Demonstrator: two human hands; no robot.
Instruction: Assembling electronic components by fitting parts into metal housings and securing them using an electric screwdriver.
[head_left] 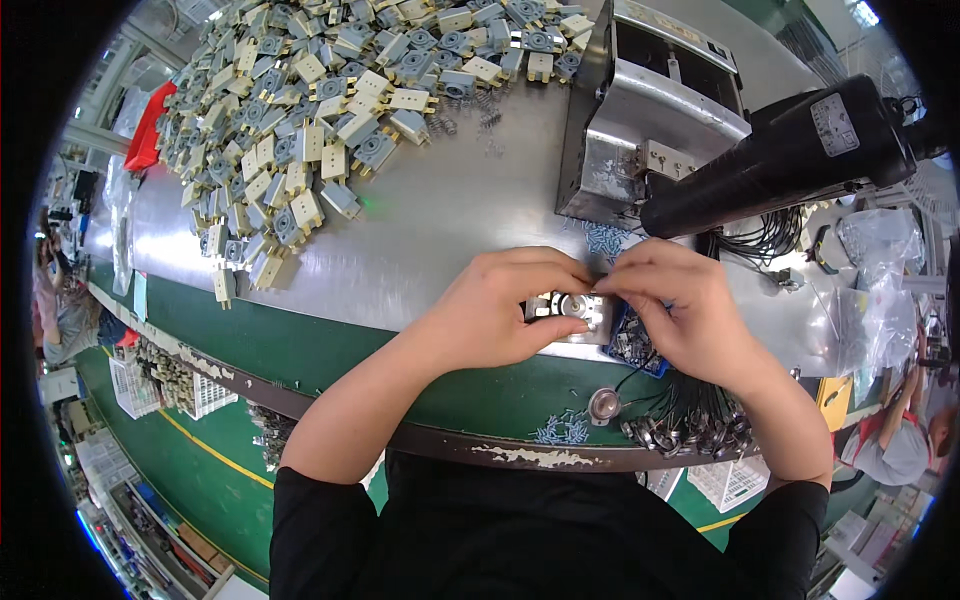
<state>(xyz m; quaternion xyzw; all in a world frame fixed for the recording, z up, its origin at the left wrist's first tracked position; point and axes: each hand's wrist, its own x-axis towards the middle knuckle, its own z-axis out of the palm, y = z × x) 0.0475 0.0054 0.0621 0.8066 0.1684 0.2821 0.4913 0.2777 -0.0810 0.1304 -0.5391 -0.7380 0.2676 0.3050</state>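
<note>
A small silvery and pale housing with a round metal face (pixel 574 306) sits on a shiny metal block (pixel 597 336) over the near edge of the steel-topped counter (pixel 440 215). It lies between the two hands: just right of the left hand's (pixel 488 308) curled fingers, whose thumb and forefinger bracket it, and just left of the right hand (pixel 685 302). The right fingertips press together at its right end; whether they pinch something is hidden. Its long axis appears to run left to right, round face upward; covered ends obscure which way it points.
</note>
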